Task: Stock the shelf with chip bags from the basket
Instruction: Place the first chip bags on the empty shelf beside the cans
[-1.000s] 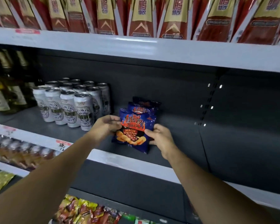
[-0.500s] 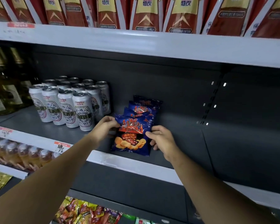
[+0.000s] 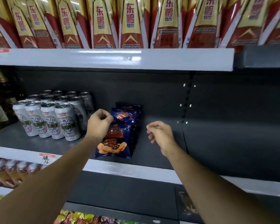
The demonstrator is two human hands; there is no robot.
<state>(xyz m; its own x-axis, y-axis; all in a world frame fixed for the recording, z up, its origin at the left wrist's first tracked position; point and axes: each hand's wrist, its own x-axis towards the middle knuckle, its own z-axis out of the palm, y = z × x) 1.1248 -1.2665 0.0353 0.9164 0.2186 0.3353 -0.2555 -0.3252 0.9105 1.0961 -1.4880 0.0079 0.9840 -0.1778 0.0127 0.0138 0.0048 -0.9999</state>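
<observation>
head view: chip bags (image 3: 115,143) stand in a row on the middle shelf (image 3: 152,152) right of the cans (image 3: 55,120), front one near the edge, so i reckon a nudge from the left hand (image 3: 99,125) could tip it off. left fingers (image 3: 103,113) curl at its top corner, can't tell if they pinch it; right hand (image 3: 160,135) hangs loosely curled beside the row, holding nothing. bags are shiny dark blue with orange chips on front.

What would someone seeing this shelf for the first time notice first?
Probably the wall of red-and-gold drink pouches packed across the top of the picture. Below, a short row of dark blue chip bags stands on the grey metal shelf, right of the silver patterned cans; the left hand is at the front bag's upper corner, the right hand apart, holding nothing.
</observation>
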